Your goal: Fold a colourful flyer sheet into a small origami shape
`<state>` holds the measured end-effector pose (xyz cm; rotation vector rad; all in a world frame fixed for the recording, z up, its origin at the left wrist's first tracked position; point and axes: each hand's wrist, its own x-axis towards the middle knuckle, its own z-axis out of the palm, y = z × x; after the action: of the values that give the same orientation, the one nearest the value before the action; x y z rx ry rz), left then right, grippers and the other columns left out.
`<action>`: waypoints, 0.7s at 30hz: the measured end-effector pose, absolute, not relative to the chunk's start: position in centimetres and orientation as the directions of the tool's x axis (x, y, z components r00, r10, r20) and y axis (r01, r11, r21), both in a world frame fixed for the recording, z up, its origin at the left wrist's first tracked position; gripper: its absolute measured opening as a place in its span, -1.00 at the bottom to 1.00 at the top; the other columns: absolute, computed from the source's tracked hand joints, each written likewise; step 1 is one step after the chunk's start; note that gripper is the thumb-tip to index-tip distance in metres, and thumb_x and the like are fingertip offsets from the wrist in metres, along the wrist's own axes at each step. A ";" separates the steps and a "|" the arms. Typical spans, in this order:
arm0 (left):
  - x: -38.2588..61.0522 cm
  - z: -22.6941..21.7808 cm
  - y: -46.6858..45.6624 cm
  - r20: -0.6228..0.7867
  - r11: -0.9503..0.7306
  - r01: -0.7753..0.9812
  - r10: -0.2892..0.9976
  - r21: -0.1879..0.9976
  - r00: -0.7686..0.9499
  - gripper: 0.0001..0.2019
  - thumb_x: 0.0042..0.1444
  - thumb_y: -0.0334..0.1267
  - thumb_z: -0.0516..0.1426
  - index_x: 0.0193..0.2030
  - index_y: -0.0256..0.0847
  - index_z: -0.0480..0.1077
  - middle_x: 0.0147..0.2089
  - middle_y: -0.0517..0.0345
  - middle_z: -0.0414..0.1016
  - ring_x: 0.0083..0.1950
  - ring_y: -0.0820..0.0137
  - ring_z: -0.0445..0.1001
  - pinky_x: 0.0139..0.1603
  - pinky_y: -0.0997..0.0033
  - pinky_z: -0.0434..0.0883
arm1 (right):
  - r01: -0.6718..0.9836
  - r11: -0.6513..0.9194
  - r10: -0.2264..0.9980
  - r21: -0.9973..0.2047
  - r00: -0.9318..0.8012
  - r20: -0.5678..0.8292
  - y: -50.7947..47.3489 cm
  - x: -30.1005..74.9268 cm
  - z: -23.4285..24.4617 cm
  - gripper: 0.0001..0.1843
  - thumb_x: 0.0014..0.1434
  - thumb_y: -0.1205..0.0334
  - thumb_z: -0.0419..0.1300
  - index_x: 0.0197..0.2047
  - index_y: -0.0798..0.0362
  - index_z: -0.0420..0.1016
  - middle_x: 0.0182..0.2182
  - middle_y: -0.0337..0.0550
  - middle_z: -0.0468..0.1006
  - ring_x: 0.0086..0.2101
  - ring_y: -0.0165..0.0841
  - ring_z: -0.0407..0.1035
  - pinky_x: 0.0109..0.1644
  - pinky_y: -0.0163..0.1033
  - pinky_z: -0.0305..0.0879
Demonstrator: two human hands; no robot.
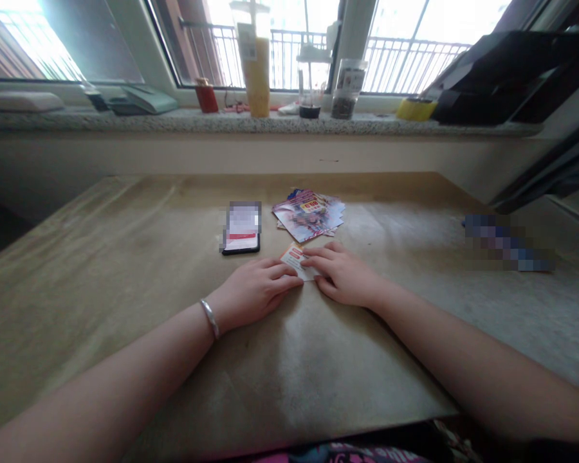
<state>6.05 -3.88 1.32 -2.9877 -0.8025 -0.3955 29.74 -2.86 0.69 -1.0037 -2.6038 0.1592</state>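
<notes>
A small white card [293, 254] with orange edging and red print lies on the table, partly covered by my fingers. From the left, my left hand [253, 288], with a silver bracelet at the wrist, rests its outstretched fingers on the card's near edge. My right hand [347, 273] lies over the card's right side, fingers extended and slightly apart. Just beyond the card is a loose fan of colourful printed leaflets [306, 215]. Left of these, a phone [242, 227] lies face up with its screen lit.
The table [149, 270] has a pale marbled top. At the far right lies a blurred blue item [506, 243]. Along the granite windowsill [154, 123] stand a tall cup of yellow drink [258, 77], a red container [206, 95], clear containers, a yellow tape roll [415, 108] and a large black object [492, 83].
</notes>
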 end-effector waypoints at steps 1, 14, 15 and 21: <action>6.1 1.3 -3.9 0.250 -0.867 0.497 0.491 0.039 0.835 -0.71 0.28 -0.35 -0.03 0.05 -0.14 0.41 0.03 0.08 0.49 0.02 0.29 0.41 0.04 0.24 0.42 | 0.631 0.741 0.671 -0.230 -0.686 0.281 -2.9 29.8 0.6 -0.60 0.11 0.38 0.12 0.04 0.11 0.47 0.13 0.01 0.42 0.01 -0.16 0.29 0.14 0.03 0.26; 6.1 1.6 -3.9 0.233 -0.866 0.499 0.492 0.034 0.839 -0.71 0.26 -0.33 -0.02 0.06 -0.13 0.39 0.05 0.10 0.47 0.04 0.26 0.38 0.15 0.15 0.32 | 0.463 0.849 0.527 -0.253 -0.770 0.359 -2.5 30.0 0.6 -0.75 0.15 0.43 0.09 -0.25 0.00 0.57 -0.14 -0.17 0.60 -0.14 -0.27 0.41 -0.04 -0.16 0.37; 6.0 1.6 -3.9 0.226 -0.864 0.503 0.496 0.034 0.838 -0.72 0.26 -0.33 -0.01 0.05 -0.13 0.39 0.05 0.10 0.47 0.04 0.26 0.38 0.17 0.13 0.30 | 0.463 0.850 0.526 -0.251 -0.772 0.356 -2.5 30.0 0.6 -0.75 0.15 0.43 0.09 -0.25 0.00 0.57 -0.14 -0.16 0.60 -0.15 -0.28 0.41 -0.04 -0.15 0.37; 5.7 1.8 -4.0 0.214 -0.869 0.494 0.489 0.031 0.846 -0.69 0.21 -0.38 0.00 0.05 -0.09 0.38 0.05 0.13 0.48 0.10 0.27 0.38 0.27 0.04 0.17 | 0.457 0.855 0.518 -0.247 -0.779 0.352 -2.5 30.1 0.8 -0.78 0.14 0.41 0.11 -0.25 0.01 0.57 -0.13 -0.12 0.60 -0.13 -0.26 0.40 -0.03 -0.12 0.36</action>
<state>5.72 -3.98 1.80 -2.9936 -0.7977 -0.3372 30.07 -2.53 0.79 -0.7218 -2.6180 0.2070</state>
